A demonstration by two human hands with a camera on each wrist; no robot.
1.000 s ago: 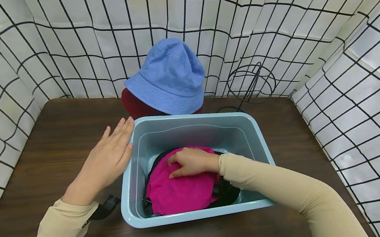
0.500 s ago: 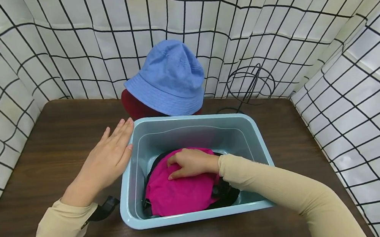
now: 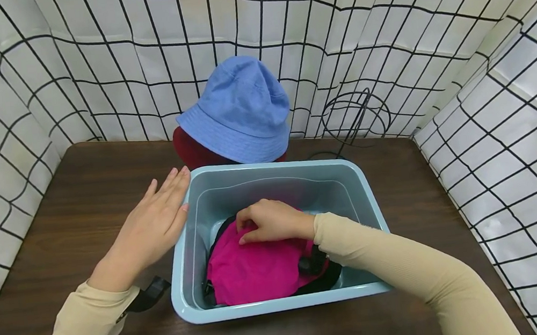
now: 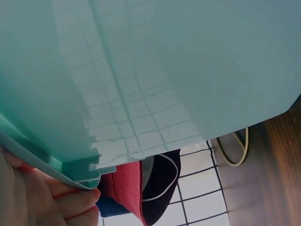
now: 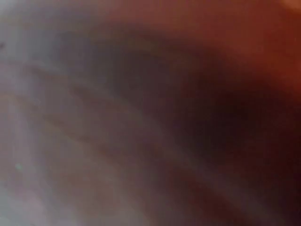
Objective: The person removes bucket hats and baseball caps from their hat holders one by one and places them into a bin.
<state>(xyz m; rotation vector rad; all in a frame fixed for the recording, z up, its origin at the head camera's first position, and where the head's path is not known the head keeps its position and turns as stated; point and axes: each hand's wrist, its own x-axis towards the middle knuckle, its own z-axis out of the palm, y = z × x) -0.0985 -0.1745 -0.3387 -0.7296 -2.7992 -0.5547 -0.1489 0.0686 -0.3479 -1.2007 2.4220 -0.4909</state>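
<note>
A light blue plastic bin [image 3: 282, 307] stands on the table. In it lies a soft, bright pink cloth item [image 3: 255, 276] with black straps and a buckle [image 3: 310, 263], over something black. My right hand [image 3: 273, 221] reaches into the bin; its bent fingers and thumb pinch the top of the pink cloth. My left hand [image 3: 150, 230] lies flat with straight fingers along the bin's left rim. In the left wrist view, its fingers [image 4: 77, 202] touch the rim at the corner. The right wrist view is dark and blurred.
Behind the bin, a blue bucket hat [image 3: 243, 110] rests on a dark red hat [image 3: 191, 148]. A coil of black wire [image 3: 356, 116] is at the back right. White-backed black wire mesh [image 3: 142, 66] encloses the brown wooden table [image 3: 96, 195].
My right hand has risen slightly and its thumb and fingers have drawn closer together over the pink cloth; more of the black buckle shows. The left hand and bin have stayed put.
</note>
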